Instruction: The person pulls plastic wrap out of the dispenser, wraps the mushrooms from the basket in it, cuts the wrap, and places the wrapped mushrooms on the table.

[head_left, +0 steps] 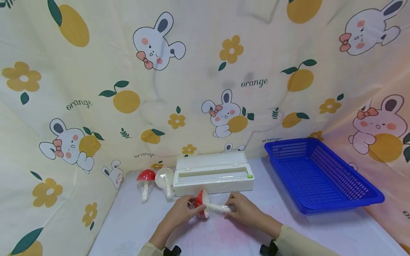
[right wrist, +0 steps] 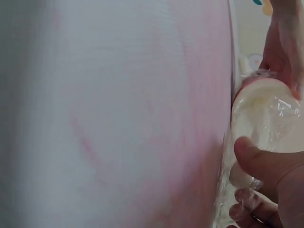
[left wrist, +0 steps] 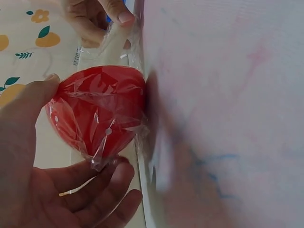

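A toy mushroom with a white-dotted red cap point(left wrist: 102, 107) and a pale stem point(head_left: 217, 207) lies on its side low over the table, wrapped in clear film. My left hand point(head_left: 182, 212) holds the cap, thumb on one edge and fingers on the opposite one. At the stem's far end, my right hand point(head_left: 244, 209) pinches the stem and the film around it. In the right wrist view the cap's cream underside point(right wrist: 259, 107) faces the right thumb. Loose film point(left wrist: 137, 47) bunches about the stem.
Behind the hands stands a white film dispenser box point(head_left: 214, 186), lid raised, with a green slider at its right end. Left of it lie a red-capped mushroom point(head_left: 146, 175) and a pale-faced mushroom point(head_left: 164, 176), both wrapped. A blue basket point(head_left: 344, 208) sits at the right. Patterned cloth point(head_left: 192, 81) hangs behind.
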Demonstrator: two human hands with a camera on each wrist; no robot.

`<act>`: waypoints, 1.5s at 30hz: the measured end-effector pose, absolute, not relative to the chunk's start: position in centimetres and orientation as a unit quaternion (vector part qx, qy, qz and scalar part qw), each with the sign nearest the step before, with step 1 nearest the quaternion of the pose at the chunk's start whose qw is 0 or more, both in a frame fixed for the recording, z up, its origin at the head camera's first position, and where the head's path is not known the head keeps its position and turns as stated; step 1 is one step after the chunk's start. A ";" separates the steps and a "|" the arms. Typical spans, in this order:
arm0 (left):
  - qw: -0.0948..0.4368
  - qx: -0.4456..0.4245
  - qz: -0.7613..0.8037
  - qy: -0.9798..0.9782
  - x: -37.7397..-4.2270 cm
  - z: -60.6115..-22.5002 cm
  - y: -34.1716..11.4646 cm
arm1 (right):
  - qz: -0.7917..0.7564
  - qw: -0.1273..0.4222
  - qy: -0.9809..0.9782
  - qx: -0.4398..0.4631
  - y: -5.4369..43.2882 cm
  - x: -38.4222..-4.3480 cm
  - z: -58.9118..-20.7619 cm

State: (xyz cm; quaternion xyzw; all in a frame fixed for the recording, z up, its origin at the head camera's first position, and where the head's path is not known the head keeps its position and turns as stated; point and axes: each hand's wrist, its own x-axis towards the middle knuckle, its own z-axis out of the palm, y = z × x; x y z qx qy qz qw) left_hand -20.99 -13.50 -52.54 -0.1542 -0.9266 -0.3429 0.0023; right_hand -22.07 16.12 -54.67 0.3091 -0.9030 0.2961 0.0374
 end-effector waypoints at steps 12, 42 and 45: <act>0.010 -0.143 -0.374 -0.916 -21.6 -52.7 -13.0 | 0.345 0.010 -0.893 0.288 16.2 -22.9 -54.6; 0.098 -0.185 -0.387 -0.898 -21.6 -51.6 -12.7 | 0.218 0.023 -0.934 0.284 15.1 -22.4 -54.2; 0.118 -0.182 -0.384 -0.898 -21.7 -51.7 -12.5 | 0.232 0.017 -0.934 0.272 15.1 -22.5 -54.1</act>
